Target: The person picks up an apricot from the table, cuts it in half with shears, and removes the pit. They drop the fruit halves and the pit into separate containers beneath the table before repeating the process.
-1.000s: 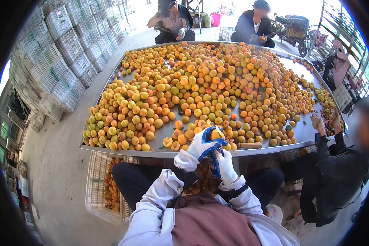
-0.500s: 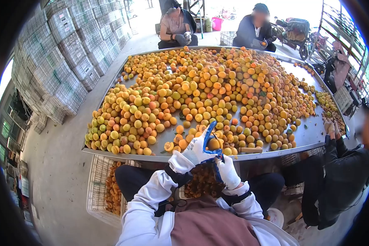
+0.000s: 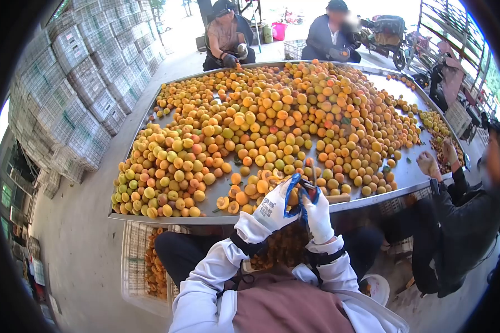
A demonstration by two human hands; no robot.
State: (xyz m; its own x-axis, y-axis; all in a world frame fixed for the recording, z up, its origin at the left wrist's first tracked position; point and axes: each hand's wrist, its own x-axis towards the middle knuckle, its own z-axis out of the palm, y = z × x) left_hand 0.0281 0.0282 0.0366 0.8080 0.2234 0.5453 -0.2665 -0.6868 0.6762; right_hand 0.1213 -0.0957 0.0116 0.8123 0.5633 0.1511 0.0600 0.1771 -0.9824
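Note:
My left hand point(image 3: 276, 206), in a white glove with blue-coated fingers, is closed at the table's near edge, its fingertips meeting my right hand point(image 3: 318, 217). The right hand, also white-gloved, is closed as well; a thin upright tool point(image 3: 314, 171) rises from its fingers. A small dark reddish patch shows between the fingertips, and I cannot tell what the left hand holds. Just beyond the left hand lie cut apricot halves point(image 3: 222, 202) and whole apricots point(image 3: 241, 198). A wooden handle point(image 3: 338, 198) rests on the table beside the right hand.
Apricots point(image 3: 272, 105) are heaped across the metal table point(image 3: 216, 220). Below it stand crates point(image 3: 132, 266) with apricot halves, and a white bucket point(image 3: 379, 288). Two people sit across the table, another at the right. Crates point(image 3: 78, 72) are stacked at the left.
Both hands have drawn together, and the left fingers have closed where an apricot showed between them. More cut halves lie near the left hand. A person across the table now reaches to the fruit.

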